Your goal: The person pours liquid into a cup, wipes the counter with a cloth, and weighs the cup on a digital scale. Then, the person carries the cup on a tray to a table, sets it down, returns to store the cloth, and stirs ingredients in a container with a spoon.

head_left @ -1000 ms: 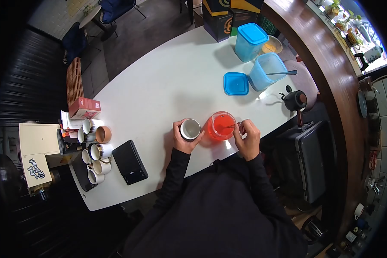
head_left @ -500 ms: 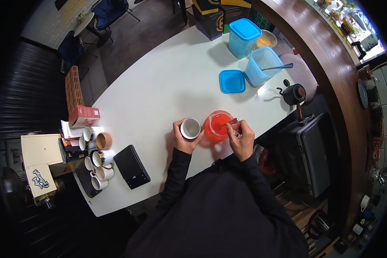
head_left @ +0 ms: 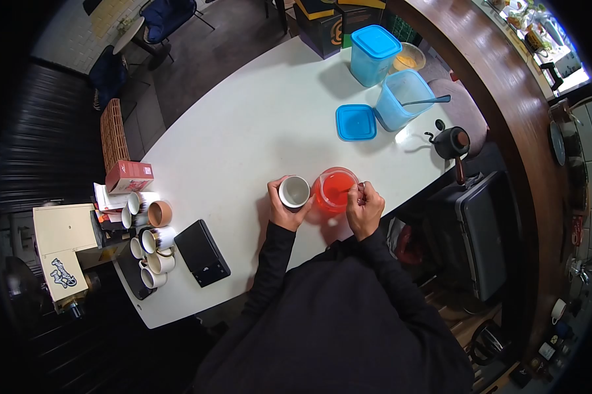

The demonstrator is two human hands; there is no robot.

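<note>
My left hand [head_left: 284,211] is wrapped round a cup [head_left: 295,192] with a pale inside and a dark outside, held upright just left of the jug. A clear glass jug [head_left: 327,200] of red liquid [head_left: 337,184] stands on the table in front of me. At the jug's right rim, my right hand [head_left: 367,213] is closed in a pinch on a thin utensil that dips toward the liquid. Its fingers cover most of the utensil, so its exact kind is hidden. The hand also covers the jug's handle side.
A flat black scale [head_left: 203,254] lies to the left, near several mugs [head_left: 158,241] and a pink box [head_left: 130,177]. Farther back are a lidded blue container [head_left: 373,60], an uncovered one [head_left: 396,111] with a spoon, a blue lid [head_left: 356,123] and a black gooseneck kettle [head_left: 448,143].
My right hand has shifted slightly left and down against the jug, with the utensil now more hidden. My left hand and the cup have moved a little right and up.
</note>
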